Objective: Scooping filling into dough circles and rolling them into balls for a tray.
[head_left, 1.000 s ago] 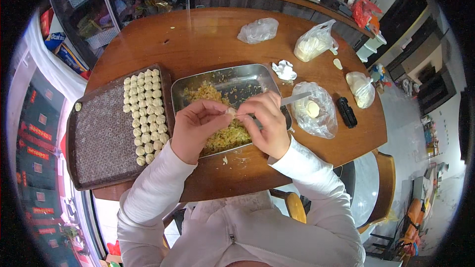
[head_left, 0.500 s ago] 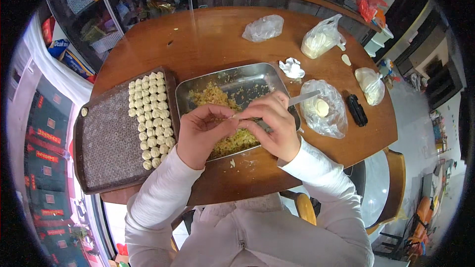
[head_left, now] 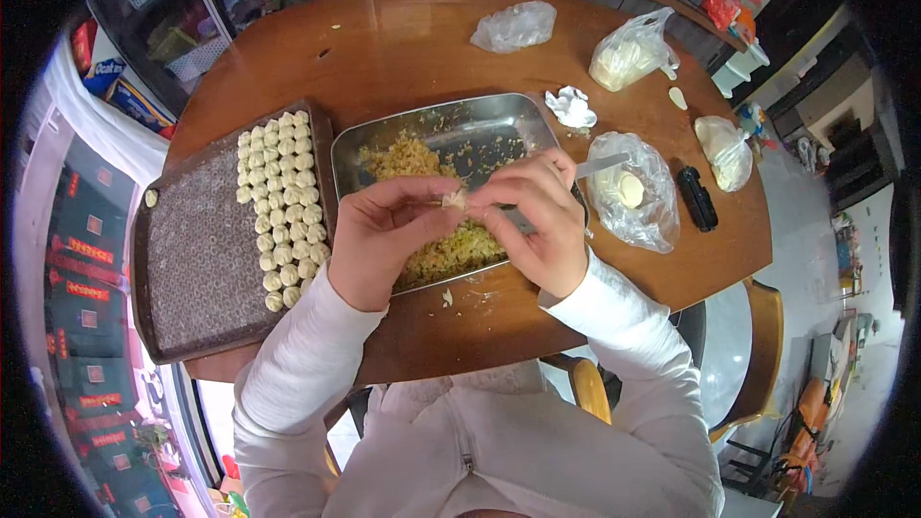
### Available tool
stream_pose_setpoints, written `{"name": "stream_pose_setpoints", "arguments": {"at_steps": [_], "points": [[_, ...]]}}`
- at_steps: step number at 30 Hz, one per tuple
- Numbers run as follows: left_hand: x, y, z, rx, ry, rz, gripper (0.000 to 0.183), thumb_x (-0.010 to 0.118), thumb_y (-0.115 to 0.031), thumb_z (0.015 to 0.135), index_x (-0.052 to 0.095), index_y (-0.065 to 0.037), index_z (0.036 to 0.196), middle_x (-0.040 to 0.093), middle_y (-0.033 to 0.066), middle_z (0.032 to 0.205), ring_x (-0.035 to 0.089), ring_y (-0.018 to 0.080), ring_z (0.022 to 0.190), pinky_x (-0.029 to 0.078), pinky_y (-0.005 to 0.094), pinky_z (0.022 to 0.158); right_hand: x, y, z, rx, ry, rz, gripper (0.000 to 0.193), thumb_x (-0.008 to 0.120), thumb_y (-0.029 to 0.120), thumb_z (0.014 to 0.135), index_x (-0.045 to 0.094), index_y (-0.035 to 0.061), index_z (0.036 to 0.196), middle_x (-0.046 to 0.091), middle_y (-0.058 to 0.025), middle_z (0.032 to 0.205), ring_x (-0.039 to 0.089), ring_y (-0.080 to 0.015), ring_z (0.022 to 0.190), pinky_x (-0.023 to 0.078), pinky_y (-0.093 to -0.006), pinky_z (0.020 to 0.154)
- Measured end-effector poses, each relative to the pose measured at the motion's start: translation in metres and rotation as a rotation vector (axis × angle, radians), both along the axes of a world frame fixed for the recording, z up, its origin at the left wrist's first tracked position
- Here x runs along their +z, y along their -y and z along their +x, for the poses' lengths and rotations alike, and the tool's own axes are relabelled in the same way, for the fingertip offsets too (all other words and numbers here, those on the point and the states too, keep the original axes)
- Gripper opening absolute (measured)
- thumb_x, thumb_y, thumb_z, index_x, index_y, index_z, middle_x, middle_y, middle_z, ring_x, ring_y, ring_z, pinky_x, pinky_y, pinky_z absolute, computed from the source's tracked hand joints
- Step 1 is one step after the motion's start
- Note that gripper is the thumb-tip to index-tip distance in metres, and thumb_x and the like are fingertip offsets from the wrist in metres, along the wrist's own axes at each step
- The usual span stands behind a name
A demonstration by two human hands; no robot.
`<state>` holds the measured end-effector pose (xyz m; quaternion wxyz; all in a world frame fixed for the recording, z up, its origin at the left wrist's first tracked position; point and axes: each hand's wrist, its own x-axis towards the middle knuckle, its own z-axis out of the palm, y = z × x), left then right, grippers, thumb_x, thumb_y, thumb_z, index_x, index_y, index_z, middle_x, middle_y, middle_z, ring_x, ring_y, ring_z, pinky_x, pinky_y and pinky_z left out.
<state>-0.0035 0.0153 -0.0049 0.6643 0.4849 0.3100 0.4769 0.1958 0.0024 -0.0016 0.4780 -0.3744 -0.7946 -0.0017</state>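
Note:
My left hand (head_left: 384, 235) is closed, pinching a small pleated dumpling (head_left: 454, 200) between thumb and fingers. From the other side my right hand (head_left: 537, 216) pinches the same dumpling with thumb and forefinger. A flat, pale metal filling spatula (head_left: 602, 165) sticks out to the right from the right hand; its other end is hidden behind the fingers. Both hands hover over a rectangular steel tray (head_left: 422, 115) of crumbly yellow-green chopped filling (head_left: 436, 267). To the left, several finished dumplings (head_left: 288, 200) stand in tight rows on a dark baking tray (head_left: 192, 259).
Right of the steel tray lies an opened plastic bag (head_left: 643, 221) with a dough piece (head_left: 629, 191), beside a black object (head_left: 696, 200). Dough-filled bags (head_left: 630, 53), (head_left: 723, 152), a crumpled white tissue (head_left: 571, 106) and a clear bag (head_left: 515, 27) lie farther out on the wooden table (head_left: 403, 58).
The dumpling now shows more clearly between my fingertips, its gathered top visible. My fingers have shifted slightly around it. The whole view has tilted a little, moving the table upward in the picture.

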Motion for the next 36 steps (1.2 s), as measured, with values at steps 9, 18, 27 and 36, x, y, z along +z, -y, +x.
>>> {"name": "stream_pose_setpoints", "arguments": {"at_steps": [9, 18, 27, 36], "points": [[0.002, 0.001, 0.000, 0.031, -0.022, -0.048, 0.024, 0.071, 0.005, 0.082, 0.066, 0.003, 0.105, 0.070, 0.0098, 0.100, 0.066, 0.0143, 0.091, 0.054, 0.0257, 0.082, -0.003, -0.001, -0.006, -0.027, 0.032, -0.046, 0.014, 0.066, 0.005, 0.080, 0.061, 0.0105, 0.092, 0.057, -0.0053, 0.090, 0.056, -0.0241, 0.087, 0.031, -0.0393, 0.089], [-0.003, 0.002, 0.002, 0.106, -0.059, 0.018, 0.024, 0.071, 0.007, 0.081, 0.066, 0.004, 0.104, 0.070, 0.0108, 0.099, 0.066, 0.0144, 0.090, 0.054, 0.0260, 0.082, -0.009, -0.004, -0.004, 0.000, 0.050, -0.057, 0.015, 0.064, 0.005, 0.081, 0.060, 0.0101, 0.094, 0.057, -0.0048, 0.092, 0.055, -0.0243, 0.088, 0.030, -0.0392, 0.088], [0.000, 0.003, 0.002, 0.056, -0.045, -0.060, 0.023, 0.068, 0.007, 0.082, 0.064, 0.005, 0.105, 0.068, 0.0108, 0.098, 0.066, 0.0154, 0.086, 0.055, 0.0268, 0.080, -0.002, 0.001, -0.001, 0.037, -0.019, -0.129, 0.015, 0.067, 0.001, 0.079, 0.061, 0.0085, 0.091, 0.061, -0.0041, 0.089, 0.057, -0.0198, 0.085, 0.031, -0.0349, 0.087], [0.000, 0.001, 0.004, -0.001, -0.011, -0.072, 0.022, 0.064, 0.006, 0.084, 0.063, 0.004, 0.106, 0.068, 0.0112, 0.101, 0.066, 0.0166, 0.091, 0.054, 0.0280, 0.082, -0.009, -0.009, 0.002, 0.284, -0.408, -0.261, 0.018, 0.070, 0.010, 0.080, 0.067, 0.0114, 0.098, 0.063, -0.0030, 0.090, 0.061, -0.0201, 0.086, 0.037, -0.0346, 0.082]]}}
